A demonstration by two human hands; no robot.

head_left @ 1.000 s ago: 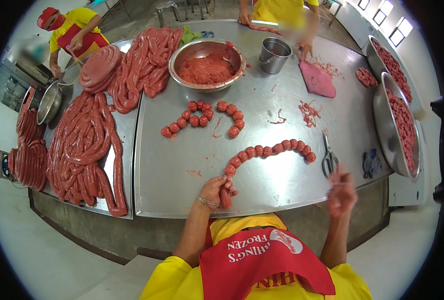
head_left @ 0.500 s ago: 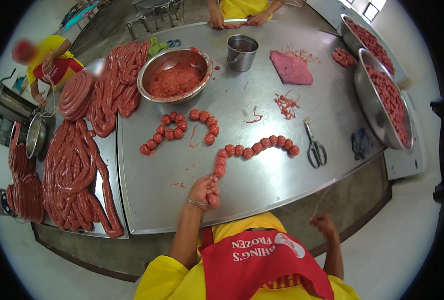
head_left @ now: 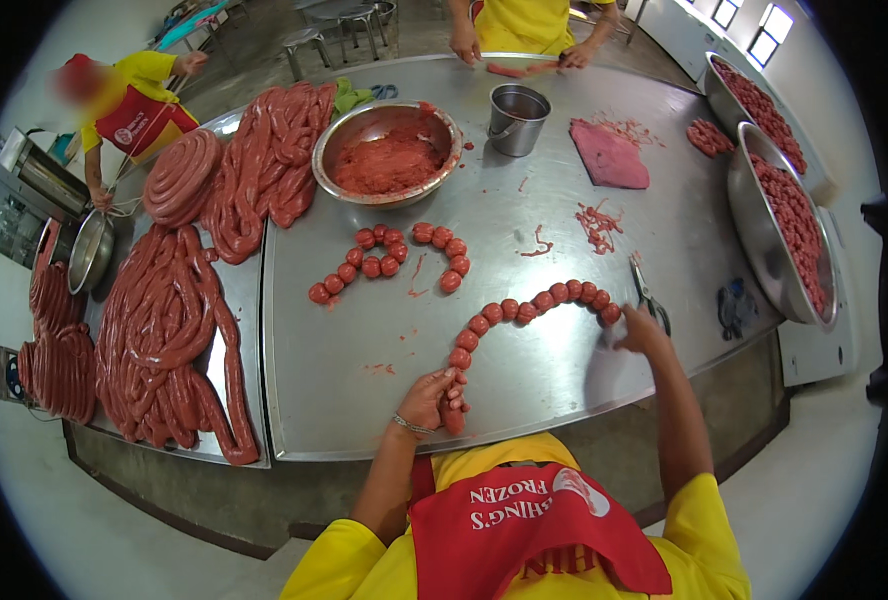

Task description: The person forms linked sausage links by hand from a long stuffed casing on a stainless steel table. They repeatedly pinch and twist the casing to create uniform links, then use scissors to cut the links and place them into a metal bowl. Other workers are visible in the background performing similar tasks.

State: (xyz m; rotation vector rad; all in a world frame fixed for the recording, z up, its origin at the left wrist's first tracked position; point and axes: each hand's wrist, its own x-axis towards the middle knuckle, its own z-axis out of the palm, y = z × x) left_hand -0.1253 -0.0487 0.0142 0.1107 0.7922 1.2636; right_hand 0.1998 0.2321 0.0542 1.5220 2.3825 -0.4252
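A curved chain of small round red sausages point(head_left: 527, 312) lies across the near part of the metal table. My left hand point(head_left: 432, 400) is closed around its near end, where a plump piece of sausage point(head_left: 453, 420) sticks out below the fingers. Over the table at the chain's right end is my right hand point(head_left: 646, 332), thumb and fingers apart, slightly blurred; I see nothing in it. Scissors point(head_left: 648, 298) with dark handles lie right beside that hand, which partly covers them. Two shorter sausage chains, one looped point(head_left: 369, 262) and one curved point(head_left: 449, 250), rest farther left.
Long coiled sausages point(head_left: 169, 340) cover the left table. A bowl of ground meat point(head_left: 389, 165), a metal pail point(head_left: 519, 120) and a pink cloth point(head_left: 609, 155) stand or lie farther back. Big meat-filled bowls point(head_left: 779, 230) line the right edge. One co-worker is opposite, another far left.
My right hand has come up from beyond the table's near edge to the scissors; the string it trailed no longer shows. The near sausages slant more now. The whole view has shifted slightly.
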